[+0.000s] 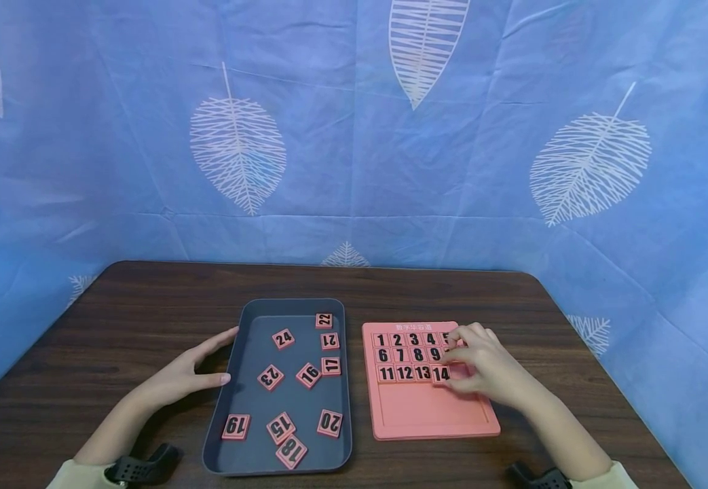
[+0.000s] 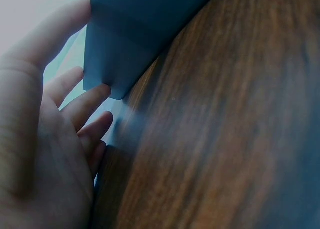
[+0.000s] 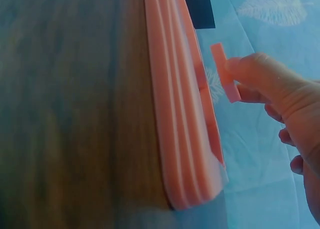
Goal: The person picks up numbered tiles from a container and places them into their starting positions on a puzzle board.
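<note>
My right hand [image 1: 487,365] pinches the pink tile numbered 14 [image 1: 440,373] between thumb and fingers. In the right wrist view this tile [image 3: 225,73] is tilted and raised off the pink number board [image 3: 182,114]. On the board [image 1: 427,414], tiles 1 to 13 stand in rows, with the 14 right beside the 13 tile [image 1: 423,373]. My fingers partly cover the right end of the upper rows. My left hand [image 1: 173,380] rests at the left side of a dark grey tray [image 1: 213,435], thumb and extended fingers at its rim.
Several loose number tiles lie at odd angles in the tray, among them 24 [image 1: 283,338], 16 [image 1: 308,375], 19 [image 1: 235,426] and 18 [image 1: 291,451]. The tray and board stand side by side on a dark wooden table [image 1: 164,292]. A blue leaf-patterned cloth [image 1: 329,156] hangs behind.
</note>
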Demonstrator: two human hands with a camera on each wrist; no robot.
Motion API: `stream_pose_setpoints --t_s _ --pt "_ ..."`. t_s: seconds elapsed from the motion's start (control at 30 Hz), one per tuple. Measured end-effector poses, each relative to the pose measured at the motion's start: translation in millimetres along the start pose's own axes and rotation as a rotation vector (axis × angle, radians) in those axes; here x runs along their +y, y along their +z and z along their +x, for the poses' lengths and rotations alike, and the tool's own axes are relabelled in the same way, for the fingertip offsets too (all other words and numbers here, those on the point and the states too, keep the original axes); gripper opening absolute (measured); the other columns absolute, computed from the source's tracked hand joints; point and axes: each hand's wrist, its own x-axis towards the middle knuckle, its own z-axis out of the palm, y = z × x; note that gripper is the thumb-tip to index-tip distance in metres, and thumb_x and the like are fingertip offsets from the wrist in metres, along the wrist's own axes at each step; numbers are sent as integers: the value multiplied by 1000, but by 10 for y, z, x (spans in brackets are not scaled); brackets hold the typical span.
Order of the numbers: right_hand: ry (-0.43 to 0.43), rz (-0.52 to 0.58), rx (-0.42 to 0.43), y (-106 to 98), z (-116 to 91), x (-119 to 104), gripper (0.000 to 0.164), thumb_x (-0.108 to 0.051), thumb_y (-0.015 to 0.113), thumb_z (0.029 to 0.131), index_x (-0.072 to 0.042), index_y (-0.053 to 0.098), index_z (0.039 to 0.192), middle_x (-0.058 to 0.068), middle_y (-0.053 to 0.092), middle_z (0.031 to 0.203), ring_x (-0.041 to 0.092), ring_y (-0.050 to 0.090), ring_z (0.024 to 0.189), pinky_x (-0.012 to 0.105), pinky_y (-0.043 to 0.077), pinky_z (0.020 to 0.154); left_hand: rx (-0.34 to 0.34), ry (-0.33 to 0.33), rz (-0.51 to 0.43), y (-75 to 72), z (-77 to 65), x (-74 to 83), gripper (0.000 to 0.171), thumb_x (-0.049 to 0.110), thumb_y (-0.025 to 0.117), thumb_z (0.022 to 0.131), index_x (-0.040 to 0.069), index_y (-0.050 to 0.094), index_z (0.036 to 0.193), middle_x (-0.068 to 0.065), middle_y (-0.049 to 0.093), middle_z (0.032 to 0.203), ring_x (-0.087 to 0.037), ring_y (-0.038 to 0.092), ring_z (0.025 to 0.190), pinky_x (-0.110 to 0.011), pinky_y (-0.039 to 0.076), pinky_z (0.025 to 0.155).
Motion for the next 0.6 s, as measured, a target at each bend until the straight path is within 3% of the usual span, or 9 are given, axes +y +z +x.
stream_pose_setpoints --t_s 0.27,0.6 --pt "36 -28 -57 3 -42 64 21 -29 86 67 -21 77 84 -10 48 96 13 40 89 33 30 73 -4 10 -11 -6 6 -13 73 19 66 92 13 26 153 -20 22 154 -49 17 137 -74 20 95" --pt "69 -32 -96 56 -60 108 20 -25 85 70 -19 77 88 -7 50 97 16 41 91 35 30 73 -8 10 -12 -4 0 14 73 18 66 92 13 27 153 -22 22 154 -49 16 137 -73 23 95"
